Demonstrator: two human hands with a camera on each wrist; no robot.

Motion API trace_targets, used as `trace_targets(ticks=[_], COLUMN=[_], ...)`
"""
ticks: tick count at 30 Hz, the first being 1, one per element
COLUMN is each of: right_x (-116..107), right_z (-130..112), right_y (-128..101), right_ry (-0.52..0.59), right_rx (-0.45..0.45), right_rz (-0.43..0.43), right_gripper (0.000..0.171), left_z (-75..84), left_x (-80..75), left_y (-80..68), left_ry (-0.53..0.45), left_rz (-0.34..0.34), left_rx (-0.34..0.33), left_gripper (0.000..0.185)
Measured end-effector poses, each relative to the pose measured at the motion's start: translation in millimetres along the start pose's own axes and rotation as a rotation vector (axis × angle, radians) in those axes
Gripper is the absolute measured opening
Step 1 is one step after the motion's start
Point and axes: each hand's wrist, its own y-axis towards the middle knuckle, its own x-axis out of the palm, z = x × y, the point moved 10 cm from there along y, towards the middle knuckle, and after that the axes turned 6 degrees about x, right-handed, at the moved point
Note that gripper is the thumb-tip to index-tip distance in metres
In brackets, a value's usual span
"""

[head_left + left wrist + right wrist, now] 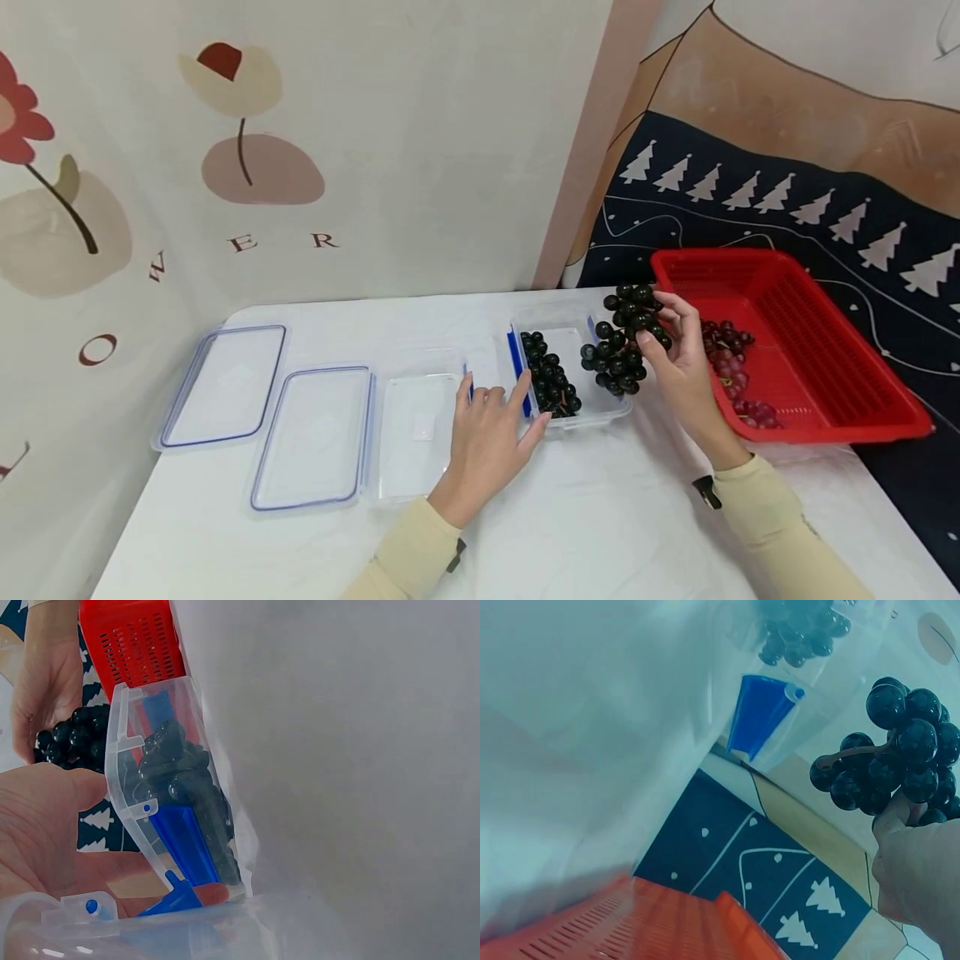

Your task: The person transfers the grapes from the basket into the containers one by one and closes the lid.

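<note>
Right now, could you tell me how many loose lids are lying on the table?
2. One lid lies far left near the wall; the second lid lies beside it, next to the empty container.

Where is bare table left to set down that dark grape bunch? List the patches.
Free: the white table in front of both hands, and the back strip behind the two flat clear lids. Crowded: between the clear plastic box of dark grapes and the red plastic basket, where the right hand holds the bunch.

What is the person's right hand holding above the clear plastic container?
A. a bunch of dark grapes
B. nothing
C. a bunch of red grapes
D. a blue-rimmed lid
A: the right hand grips a bunch of dark grapes over the clear plastic container.
</note>
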Motion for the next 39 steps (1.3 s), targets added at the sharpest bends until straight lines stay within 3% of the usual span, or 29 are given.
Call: trace_targets(ticks=[17, 27, 39], right_x=[22.0, 34.6, 41.0], right_z=[12.5, 41.9, 58.7], right_y=[-3.6, -3.0, 5.9], right_ry=[-0.030, 0.028, -0.065], right_rx=[0.020, 0.247, 0.299], right_rz=[-0.098, -0.161, -0.186], right_gripper=[0.057, 0.052, 0.055], left_z=[-0.1, 0.5, -0.4], left_x=[0.5, -2.4, -0.9], left_y=[0.7, 0.3, 1.1], left_ry=[-0.002, -0.002, -0.018], left_rz=[0.014, 0.041, 0.021], left_rx=[0.004, 0.015, 0.007], left_gripper=[0.065, 0.064, 0.064])
